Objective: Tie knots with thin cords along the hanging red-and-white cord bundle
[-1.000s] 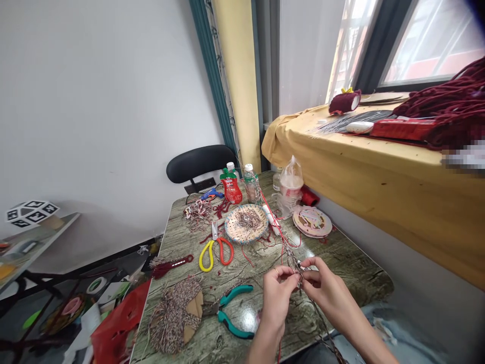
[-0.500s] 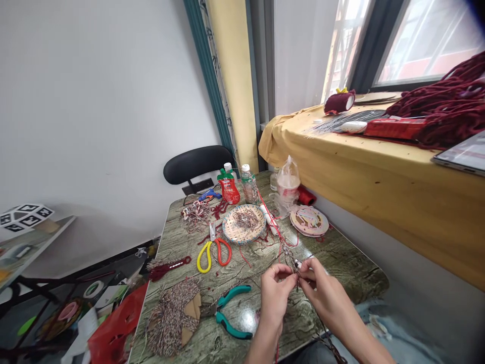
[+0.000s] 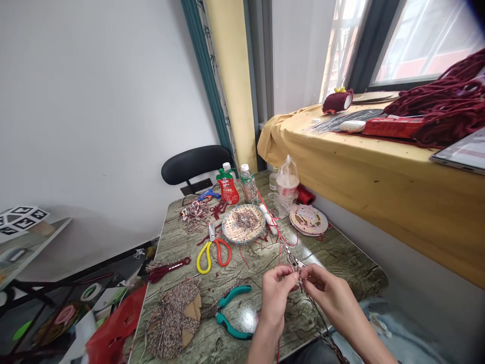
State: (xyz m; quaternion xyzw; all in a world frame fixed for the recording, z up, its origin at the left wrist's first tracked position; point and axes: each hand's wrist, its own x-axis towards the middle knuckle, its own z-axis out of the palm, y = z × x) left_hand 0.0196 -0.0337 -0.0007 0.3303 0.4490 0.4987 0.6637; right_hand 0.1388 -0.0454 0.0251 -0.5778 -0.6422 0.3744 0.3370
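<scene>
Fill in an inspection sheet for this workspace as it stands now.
Surface: glossy, wood-patterned table
Job's things: mottled cord, held; scissors, teal-handled pliers and cord-wound card lying on the table
Clutter: cord scraps, plate holding more, red pouch, green-labelled bottle, bagged cup
Grip: left hand and right hand both pinching the cord
Cables: dark line beside blue tool, too small to tell
Surroundings: black chair beyond, cloth-covered ledge and window at right

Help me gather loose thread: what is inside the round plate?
A loose tangle of thread lies in the middle of the plate, with pale surface showing around it. Anything beneath the tangle is covered and can't be seen.
</scene>
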